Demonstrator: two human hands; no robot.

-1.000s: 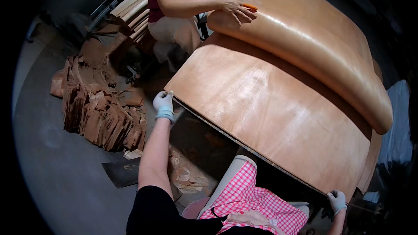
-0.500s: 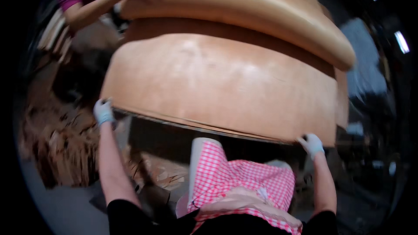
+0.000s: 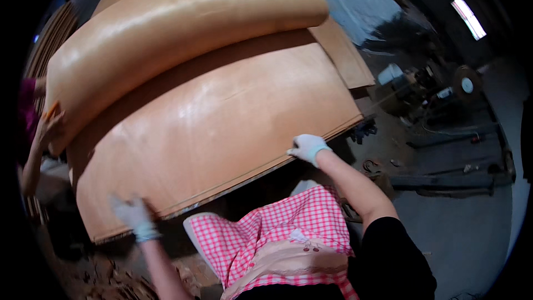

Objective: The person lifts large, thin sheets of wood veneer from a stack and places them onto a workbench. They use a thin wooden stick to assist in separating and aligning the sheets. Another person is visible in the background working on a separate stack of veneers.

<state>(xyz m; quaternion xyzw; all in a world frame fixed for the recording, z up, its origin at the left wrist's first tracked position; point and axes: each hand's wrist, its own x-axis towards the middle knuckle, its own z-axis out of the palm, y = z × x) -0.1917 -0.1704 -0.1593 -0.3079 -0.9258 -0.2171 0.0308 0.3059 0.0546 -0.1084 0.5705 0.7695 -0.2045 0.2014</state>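
Observation:
A broad, thin tan wood veneer sheet (image 3: pixel 222 116) lies on a stack of like sheets in front of me. Its far part curls up into a large roll (image 3: pixel 183 16). My left hand (image 3: pixel 133 216), in a pale glove, is over the sheet near its front left corner; it is blurred, but the fingers look stretched out and apart. At the front edge, right of the middle, my gloved right hand (image 3: pixel 310 149) is closed, its fingertips pinching the sheet's edge. A co-worker's hand (image 3: pixel 51 125) with an orange object is against the roll's left end.
Broken veneer scraps (image 3: pixel 111 275) litter the floor at lower left. More sheets (image 3: pixel 347 58) jut out behind the stack on the right. Farther right are a white bucket (image 3: pixel 390 73), machinery with a round wheel (image 3: pixel 466 84) and dark metal bars (image 3: pixel 449 180). Pale plastic sheeting (image 3: pixel 355 3) is behind.
My view has turned right, so the stack appears tilted and further left. My left hand has come off the corner onto the sheet. My right hand is now farther from the right corner.

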